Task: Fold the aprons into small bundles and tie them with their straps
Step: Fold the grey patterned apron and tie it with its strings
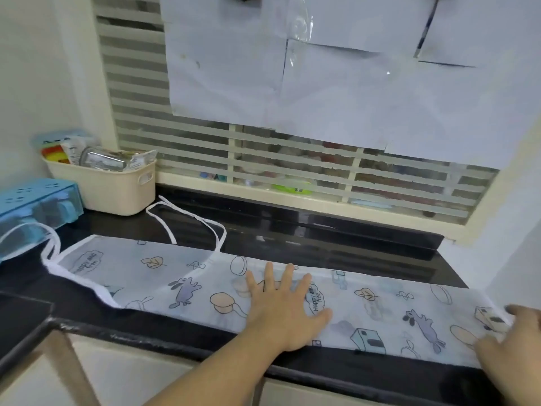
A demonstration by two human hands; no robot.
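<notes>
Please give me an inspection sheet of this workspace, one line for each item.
Surface: black counter, glossy.
Job's things: apron folded into a long strip along the front edge; white straps loose behind it.
Clutter: cream basket of packets and blue box, back left.
Grippers: left hand flat on the apron, fingers spread; right hand at the strip's right end, grip unclear.
Cables: nothing seen.
Surroundings: striped window blind with white paper sheets taped over it.

Home kitchen: glossy black stone countertop below a louvred window, cream storage basket of packets far left.
</notes>
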